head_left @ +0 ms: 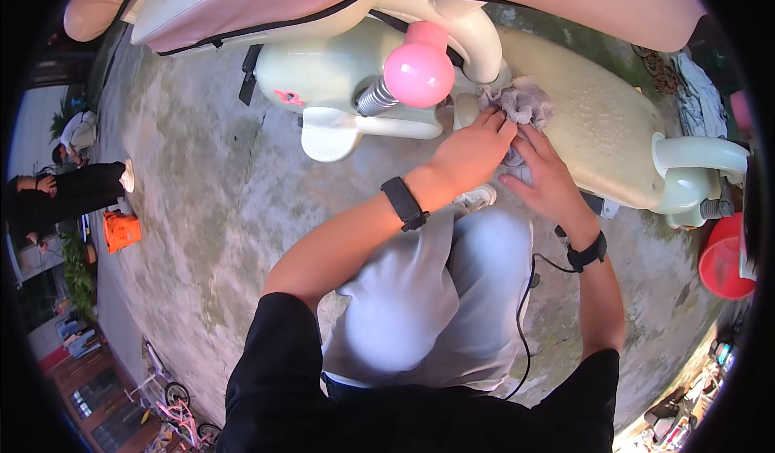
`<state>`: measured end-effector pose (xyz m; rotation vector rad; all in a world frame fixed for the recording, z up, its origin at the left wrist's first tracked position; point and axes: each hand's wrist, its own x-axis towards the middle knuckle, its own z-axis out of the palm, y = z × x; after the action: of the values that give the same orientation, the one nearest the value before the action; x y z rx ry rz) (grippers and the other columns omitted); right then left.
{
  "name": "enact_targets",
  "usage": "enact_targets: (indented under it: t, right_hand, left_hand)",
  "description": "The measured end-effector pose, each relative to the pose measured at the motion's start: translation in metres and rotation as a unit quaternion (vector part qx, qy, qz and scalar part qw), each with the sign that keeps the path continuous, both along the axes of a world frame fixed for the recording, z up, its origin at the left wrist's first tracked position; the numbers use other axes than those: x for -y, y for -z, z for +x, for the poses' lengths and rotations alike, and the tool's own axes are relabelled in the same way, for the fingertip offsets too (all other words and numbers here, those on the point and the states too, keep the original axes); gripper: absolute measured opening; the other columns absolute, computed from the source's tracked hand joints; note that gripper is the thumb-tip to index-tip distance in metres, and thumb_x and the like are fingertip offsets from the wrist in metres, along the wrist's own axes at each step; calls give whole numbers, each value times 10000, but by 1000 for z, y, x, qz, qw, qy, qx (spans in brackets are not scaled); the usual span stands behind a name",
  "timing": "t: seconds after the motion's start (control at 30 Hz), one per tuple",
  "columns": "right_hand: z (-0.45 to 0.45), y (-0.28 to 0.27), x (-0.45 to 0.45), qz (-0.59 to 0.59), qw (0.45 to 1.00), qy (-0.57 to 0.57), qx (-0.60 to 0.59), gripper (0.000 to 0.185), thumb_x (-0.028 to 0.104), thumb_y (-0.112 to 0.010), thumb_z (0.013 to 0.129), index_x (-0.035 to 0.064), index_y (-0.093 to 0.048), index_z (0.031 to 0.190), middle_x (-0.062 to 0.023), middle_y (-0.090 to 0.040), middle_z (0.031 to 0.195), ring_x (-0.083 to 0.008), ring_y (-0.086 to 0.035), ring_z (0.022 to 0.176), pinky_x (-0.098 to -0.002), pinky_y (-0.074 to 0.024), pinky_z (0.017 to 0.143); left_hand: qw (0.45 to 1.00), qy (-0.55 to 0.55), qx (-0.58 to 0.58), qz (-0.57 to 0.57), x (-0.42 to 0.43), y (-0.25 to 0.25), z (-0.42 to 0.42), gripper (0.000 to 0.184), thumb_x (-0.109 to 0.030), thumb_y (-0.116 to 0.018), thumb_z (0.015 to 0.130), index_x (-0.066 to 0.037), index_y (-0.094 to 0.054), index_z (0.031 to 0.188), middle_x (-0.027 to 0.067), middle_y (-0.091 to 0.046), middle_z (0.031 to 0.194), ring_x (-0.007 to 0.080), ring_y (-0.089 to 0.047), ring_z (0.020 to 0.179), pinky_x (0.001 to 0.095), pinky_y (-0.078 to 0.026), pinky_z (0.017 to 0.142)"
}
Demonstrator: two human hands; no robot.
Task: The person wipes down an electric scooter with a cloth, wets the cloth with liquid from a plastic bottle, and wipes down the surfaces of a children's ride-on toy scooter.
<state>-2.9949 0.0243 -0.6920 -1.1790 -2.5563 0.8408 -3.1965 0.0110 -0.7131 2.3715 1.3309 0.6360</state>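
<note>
A crumpled grey cloth lies against the cream body of a scooter, beside its curved white tube. My left hand reaches in from the left with its bent fingers pressed together on the cloth. To its right, my right hand touches the cloth's lower part, its fingers extended and the thumb apart. Left of the hands are the scooter's pink ball-shaped part, a coiled spring and a pale footrest-like piece.
The pink seat cover hangs across the top. A black cable runs beside my right knee. A red basin stands at the right. Two people, an orange bag and a pink bicycle are at the left.
</note>
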Motion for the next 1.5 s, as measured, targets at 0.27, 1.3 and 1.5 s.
enact_targets:
  t: [0.27,1.3,1.5]
  right_hand:
    - [10,-21,9,-36,995,20,-90,505,170,-728,874,55,-578,1343,-185,-445,1485,-385,-547,1265,-417,-457,1054]
    - [-56,-214,-51,454,827,130,-305,533,171,-697,786,68,-557,1290,-153,-553,1330,-422,-545,1156,-585,-393,1082]
    - [-13,-183,-64,361,851,192,-329,652,136,-747,803,8,-467,1377,-223,-490,1397,-422,-496,1262,-458,-458,1009]
  left_hand:
    - [988,22,76,-131,13,-57,-15,410,-34,-653,891,-43,-510,1276,244,-576,1234,425,-597,1088,464,-527,887]
    - [901,-113,-3,419,-36,-274,15,480,-98,-594,824,-98,-604,1304,129,-605,1353,310,-560,1256,611,-306,1111]
    - [901,-59,-36,428,-69,-264,69,394,-143,-641,804,-81,-635,1194,91,-653,1265,257,-585,1212,554,-373,1068]
